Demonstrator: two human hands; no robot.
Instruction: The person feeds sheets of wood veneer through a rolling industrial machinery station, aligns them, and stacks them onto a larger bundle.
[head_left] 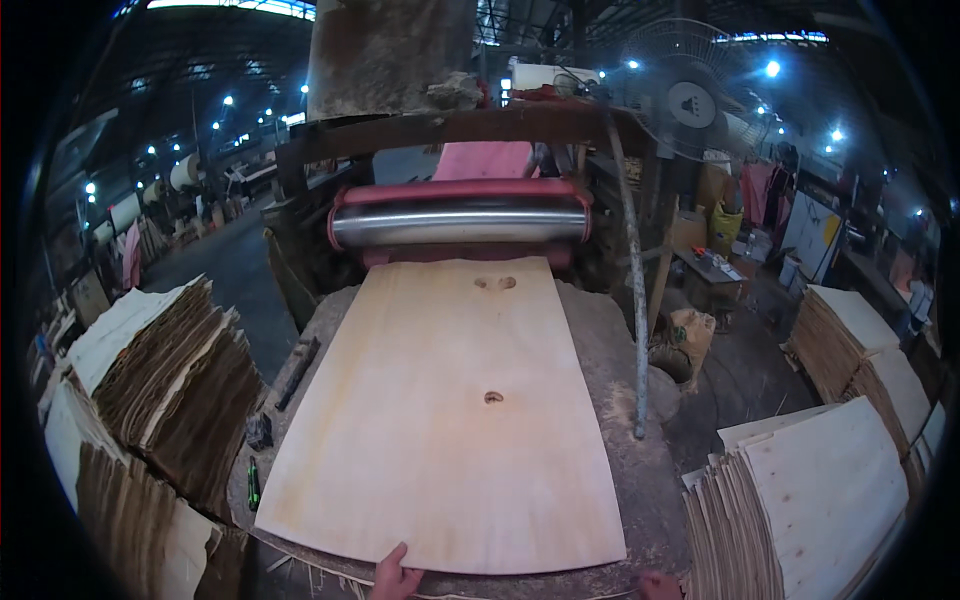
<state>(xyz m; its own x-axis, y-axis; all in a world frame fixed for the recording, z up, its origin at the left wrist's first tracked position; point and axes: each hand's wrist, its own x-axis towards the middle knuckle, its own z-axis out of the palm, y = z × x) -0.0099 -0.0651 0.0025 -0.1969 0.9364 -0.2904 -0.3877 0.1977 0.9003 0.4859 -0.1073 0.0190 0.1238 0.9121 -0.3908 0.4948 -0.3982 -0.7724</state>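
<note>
A pale veneer sheet (430, 450) with dark knots lies on a worn, dusty table (650, 490), its far end just in front of a roller machine (455, 220) with a steel roller and pink-stained parts. My left hand (398, 575) grips the sheet's near edge, thumb showing against it. My right hand (660, 585) is at the bottom edge, right of the sheet and apart from it, fingers curled; what they hold, if anything, is hidden. A green-and-black cutter (254, 483) lies left of the sheet.
Stacks of veneer stand at left (170, 390) and right (820, 490). A metal pole (632, 290) rises right of the table, below a fan (690, 100). Behind are a sack (695, 335), a bucket (670, 365) and a small cluttered bench (710, 265).
</note>
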